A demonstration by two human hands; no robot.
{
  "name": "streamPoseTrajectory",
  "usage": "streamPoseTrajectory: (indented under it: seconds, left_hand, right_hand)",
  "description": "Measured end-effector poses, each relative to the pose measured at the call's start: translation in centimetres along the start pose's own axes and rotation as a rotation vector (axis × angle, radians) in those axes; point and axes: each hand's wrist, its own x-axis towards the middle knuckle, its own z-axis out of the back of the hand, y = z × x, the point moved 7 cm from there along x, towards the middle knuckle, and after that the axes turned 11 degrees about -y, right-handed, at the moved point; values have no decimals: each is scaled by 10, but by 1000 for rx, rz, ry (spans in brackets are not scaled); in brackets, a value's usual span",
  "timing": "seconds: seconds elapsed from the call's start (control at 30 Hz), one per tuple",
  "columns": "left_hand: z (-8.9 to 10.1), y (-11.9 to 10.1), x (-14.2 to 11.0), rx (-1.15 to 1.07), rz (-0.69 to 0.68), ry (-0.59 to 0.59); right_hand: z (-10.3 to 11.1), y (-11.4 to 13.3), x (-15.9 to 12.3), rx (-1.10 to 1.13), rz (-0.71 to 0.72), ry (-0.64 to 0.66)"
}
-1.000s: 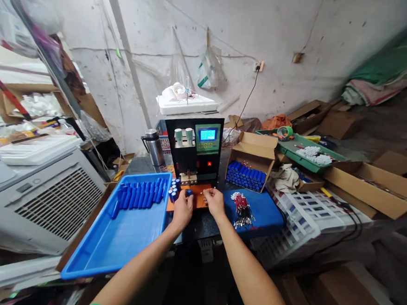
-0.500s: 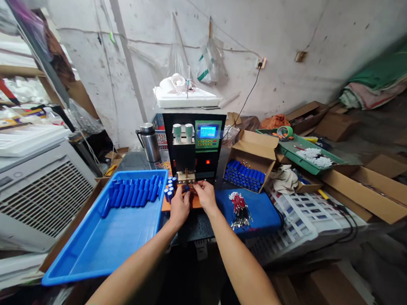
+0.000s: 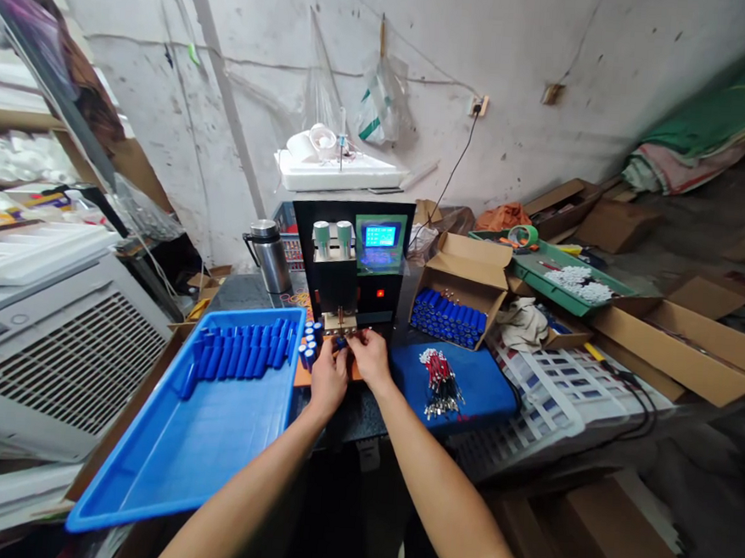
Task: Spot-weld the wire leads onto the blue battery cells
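My left hand (image 3: pixel 329 380) is closed around a blue cylindrical battery (image 3: pixel 340 343) beneath the electrodes (image 3: pixel 341 318) of a black spot welder (image 3: pixel 309 224) with a lit screen. Beside it, my right hand (image 3: pixel 370 357) is pinched at the same spot; what its fingertips hold is too small to make out. Several blue batteries (image 3: pixel 308 347) with white ends stand upright just left of my left hand, at the orange work surface (image 3: pixel 303 377). To the right, a bundle of red and black wire leads (image 3: pixel 440 381) lies on a blue pad (image 3: pixel 492 394).
A blue tray (image 3: pixel 187 462) at left holds rows of blue batteries (image 3: pixel 240 350). Behind it stands a steel flask (image 3: pixel 272 257). An open cardboard box (image 3: pixel 469 259) of blue batteries sits right of the welder, with a green tray (image 3: pixel 554 283) and a white plastic crate (image 3: pixel 542 401) beyond.
The view has shifted slightly. Both hands stay at the welder's electrodes, with the right hand a little closer to the left. Their hold looks the same.
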Motion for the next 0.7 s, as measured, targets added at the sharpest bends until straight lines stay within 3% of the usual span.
streamPoseTrajectory:
  seconds: [0.7]
  left_hand:
    - [-1, 1, -1, 15, -10, 13]
  right_hand:
    - [1, -4, 0, -14, 1, 0]
